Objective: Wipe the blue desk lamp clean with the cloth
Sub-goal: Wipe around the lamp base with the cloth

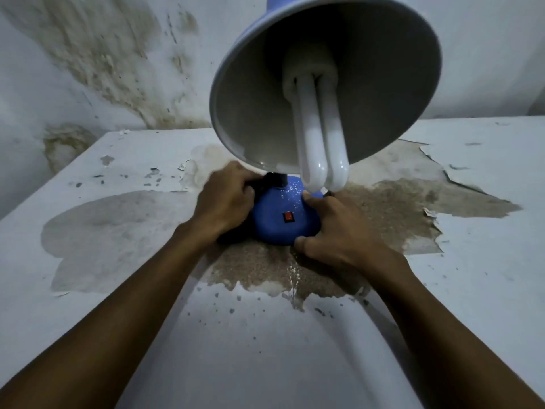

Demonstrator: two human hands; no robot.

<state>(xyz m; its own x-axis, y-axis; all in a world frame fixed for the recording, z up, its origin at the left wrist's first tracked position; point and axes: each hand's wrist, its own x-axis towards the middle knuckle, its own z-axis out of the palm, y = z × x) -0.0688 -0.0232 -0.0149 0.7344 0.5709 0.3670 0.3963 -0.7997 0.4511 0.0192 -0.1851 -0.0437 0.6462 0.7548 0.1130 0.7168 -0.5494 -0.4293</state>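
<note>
Lamp position: the blue desk lamp stands in the middle of the frame, its round base on a worn brown patch of the white worktop. Its shade leans toward the camera from the upper centre, with a white bulb hanging low over the base.

Risk, bulb: the tip of the bulb is just above the right hand, so I judge that a quick upward move of this hand could knock it and break it.

Risk, tipping: the shade is big and leans forward; a strong push of the cloth from one side could tip the lamp if the other hand lets go.

Risk, switch: a red switch sits on the front of the base, between the two hands. A wipe across it could press it.

Risk, water: small bright drops show on top of the base, perhaps water. Wetness near the switch could be unsafe; whether the lamp is plugged in cannot be seen.

Left hand: fingers curled, gripping a dark cloth and pressing it on the left side of the base, near the stem.

Right hand: half closed around the right side of the base, thumb at the lower front edge and fingers on top; it holds the base steady.

Wall: stained and peeling, upper left of the frame.
</note>
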